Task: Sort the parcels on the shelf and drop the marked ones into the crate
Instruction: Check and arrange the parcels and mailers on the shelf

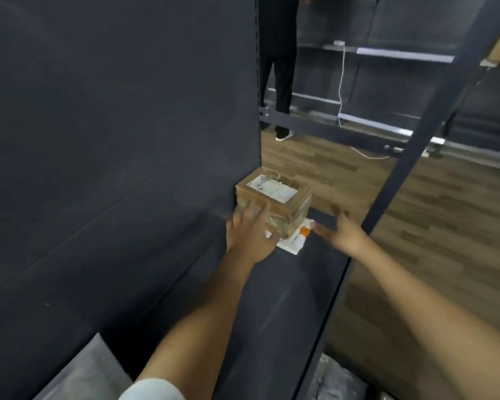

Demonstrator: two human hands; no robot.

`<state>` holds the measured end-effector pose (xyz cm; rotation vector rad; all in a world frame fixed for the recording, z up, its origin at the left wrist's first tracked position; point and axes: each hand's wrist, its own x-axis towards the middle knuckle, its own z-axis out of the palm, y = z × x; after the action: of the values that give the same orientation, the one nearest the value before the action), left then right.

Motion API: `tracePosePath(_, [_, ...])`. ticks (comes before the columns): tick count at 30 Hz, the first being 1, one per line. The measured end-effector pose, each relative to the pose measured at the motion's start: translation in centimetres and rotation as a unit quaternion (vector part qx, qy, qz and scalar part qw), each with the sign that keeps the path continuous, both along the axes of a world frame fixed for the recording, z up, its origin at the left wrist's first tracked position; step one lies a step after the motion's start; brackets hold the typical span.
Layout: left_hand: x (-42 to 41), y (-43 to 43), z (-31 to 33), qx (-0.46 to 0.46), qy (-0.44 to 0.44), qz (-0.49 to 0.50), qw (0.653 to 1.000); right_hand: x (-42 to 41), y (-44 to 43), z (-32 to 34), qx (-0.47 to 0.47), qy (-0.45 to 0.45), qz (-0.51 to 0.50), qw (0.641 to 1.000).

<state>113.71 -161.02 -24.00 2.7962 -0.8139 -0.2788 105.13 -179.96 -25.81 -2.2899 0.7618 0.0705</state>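
A brown cardboard parcel (274, 197) with a white label on top stands at the far end of the dark shelf board (283, 298), against the back panel. It sits on a flat white mailer with an orange patch (295, 241). My left hand (250, 235) lies against the parcel's near left side with fingers spread and straight. To the right of the parcel my right hand (341, 230) is held with fingers extended, apart from it, thumb tip near the mailer. No crate is in view.
A dark back panel (113, 140) fills the left. A slanted shelf post (433, 116) crosses on the right. Grey plastic bags (338, 379) lie below the shelf edge. A person's dark trouser legs (280, 82) stand beyond, by another rack with a white cable (341, 82).
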Motion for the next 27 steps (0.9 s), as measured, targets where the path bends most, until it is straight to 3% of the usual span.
tracePosePath(2, [1.9,-1.3,-1.3,-0.026,0.028,0.002,0.999,2.8,-1.4,-0.8,0.043,-0.016,-0.036,0.998])
tracePosePath(4, [3.6,-2.8,-2.9,-0.119,0.123,0.037,0.985,5.7,-3.1,-2.1,0.077,-0.034,-0.085,0.993])
tracePosePath(7, [5.2,-4.2,-5.1,-0.261,0.244,0.108,0.927,8.9,-4.7,-3.6,0.144,-0.061,-0.138,0.978])
tracePosePath(10, [5.7,-4.9,-7.4,-0.343,0.274,0.131,0.889,11.6,-4.7,-5.6,0.190,-0.100,-0.161,0.963])
tracePosePath(13, [5.6,-5.2,-8.5,-0.433,0.316,0.189,0.823,13.7,-4.1,-7.3,0.221,-0.122,-0.187,0.950])
tracePosePath(16, [5.5,-5.3,-9.1,-0.448,0.376,0.213,0.782,14.3,-3.0,-7.9,0.248,-0.156,-0.206,0.934])
tracePosePath(20, [5.2,-4.9,-10.6,-0.455,0.410,0.194,0.766,12.3,-1.7,-8.3,0.264,-0.184,-0.209,0.923])
tracePosePath(23, [4.2,-4.5,-10.5,-0.473,0.422,0.177,0.753,9.7,0.7,-7.7,0.353,-0.218,-0.224,0.882])
tracePosePath(27, [1.8,-2.8,-9.6,-0.511,0.434,0.154,0.726,4.5,4.8,-6.5,0.360,-0.280,-0.227,0.860])
